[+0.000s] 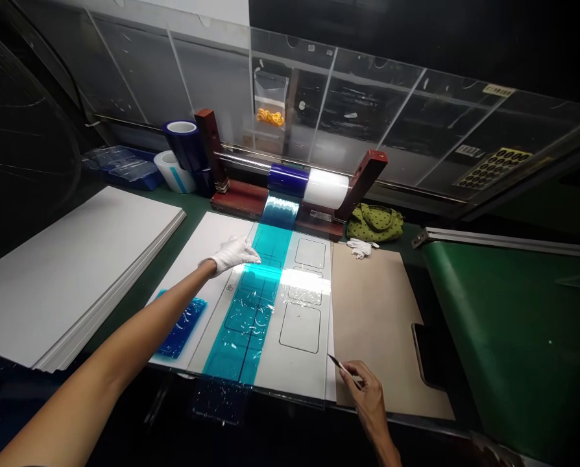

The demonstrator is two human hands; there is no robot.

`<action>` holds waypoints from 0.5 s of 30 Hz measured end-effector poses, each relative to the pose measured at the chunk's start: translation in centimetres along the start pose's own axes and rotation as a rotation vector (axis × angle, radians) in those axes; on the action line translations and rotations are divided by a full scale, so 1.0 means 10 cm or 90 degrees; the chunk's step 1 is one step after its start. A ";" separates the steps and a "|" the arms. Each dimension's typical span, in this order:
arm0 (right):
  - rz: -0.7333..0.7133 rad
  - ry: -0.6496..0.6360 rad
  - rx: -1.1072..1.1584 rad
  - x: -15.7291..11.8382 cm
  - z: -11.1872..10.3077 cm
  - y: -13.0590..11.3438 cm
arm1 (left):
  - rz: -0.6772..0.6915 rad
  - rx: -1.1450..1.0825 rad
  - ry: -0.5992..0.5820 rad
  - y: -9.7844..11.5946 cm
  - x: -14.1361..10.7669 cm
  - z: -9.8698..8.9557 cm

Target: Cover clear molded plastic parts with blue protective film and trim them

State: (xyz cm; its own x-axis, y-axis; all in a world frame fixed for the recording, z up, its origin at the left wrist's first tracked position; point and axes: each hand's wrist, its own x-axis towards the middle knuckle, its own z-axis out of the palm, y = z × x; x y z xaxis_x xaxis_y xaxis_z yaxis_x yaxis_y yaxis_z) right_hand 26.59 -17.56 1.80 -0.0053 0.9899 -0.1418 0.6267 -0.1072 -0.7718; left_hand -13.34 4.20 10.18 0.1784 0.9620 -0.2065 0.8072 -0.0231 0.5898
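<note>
the blue film (pixel 251 305) runs from the blue roll (pixel 288 180) on the far wooden stand (pixel 246 200) across the pale sheet (pixel 300 370), its near end hanging past the table (pixel 170 250). the gloved left hand (pixel 234 254) is at the film's left edge, fingers close together; whether it pinches the film cannot be told. the bare right hand (pixel 369 395) grips a pointed tool (pixel 337 364) by the sheet's right edge. an uneven pull could skew or crease the film, and its loose end could snag. if the tool slips, its point could scratch the sheet.

counted: one film strip; two rolls on the stand, blue and, to its right, a white roll (pixel 326 188); three outlined shapes (pixel 300 327) right of the film; one brown board (pixel 372 311); one phone (pixel 430 357) at the right; one green pouch (pixel 374 222), far right. the stacked white sheets (pixel 76 259) at left cannot be counted.
</note>
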 end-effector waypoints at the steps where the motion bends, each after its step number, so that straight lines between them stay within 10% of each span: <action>1: 0.003 0.002 0.000 -0.04 0.02 0.01 | -0.005 0.002 -0.015 -0.04 0.04 0.04; 9: 0.012 0.005 0.022 -0.21 0.10 -0.04 | -0.049 0.075 -0.079 -0.25 0.38 0.23; 15: -0.028 -0.001 -0.036 -0.17 0.16 -0.15 | -0.091 0.091 0.083 -0.24 0.30 0.31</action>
State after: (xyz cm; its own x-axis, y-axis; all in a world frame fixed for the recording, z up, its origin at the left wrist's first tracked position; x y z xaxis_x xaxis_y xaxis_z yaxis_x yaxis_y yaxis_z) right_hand 24.43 -19.28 2.18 -0.0351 0.9934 -0.1093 0.6685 -0.0580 -0.7414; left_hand -12.98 6.33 5.72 -0.0101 0.9850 -0.1721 0.8925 0.0865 0.4426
